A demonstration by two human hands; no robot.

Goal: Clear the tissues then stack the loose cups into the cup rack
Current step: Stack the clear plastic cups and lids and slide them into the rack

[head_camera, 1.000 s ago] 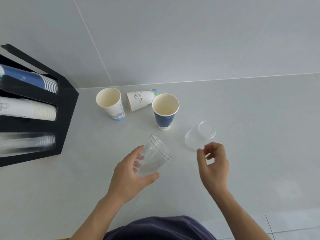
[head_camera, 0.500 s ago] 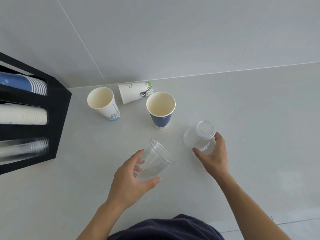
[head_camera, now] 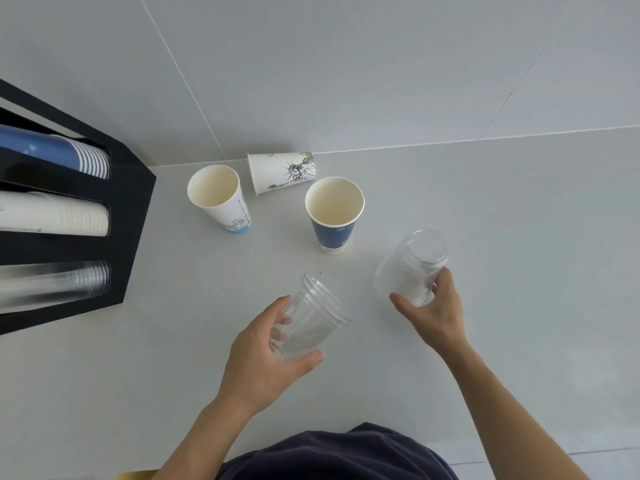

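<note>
My left hand grips a clear plastic cup, tilted with its mouth up and away from me. My right hand holds a second clear plastic cup upside down, base uppermost, just above the counter. Behind them stand a blue paper cup and a white paper cup, both upright. Another white printed cup lies on its side against the wall. The black cup rack at the left holds rows of blue, white and clear cups. No tissues are visible.
The pale grey counter runs to a tiled wall behind the cups. Its near edge shows at the bottom right, with my dark shirt below.
My right hand reached forward, closed on the upside-down clear cup and lifted it slightly. My left hand kept its clear cup nearly still.
</note>
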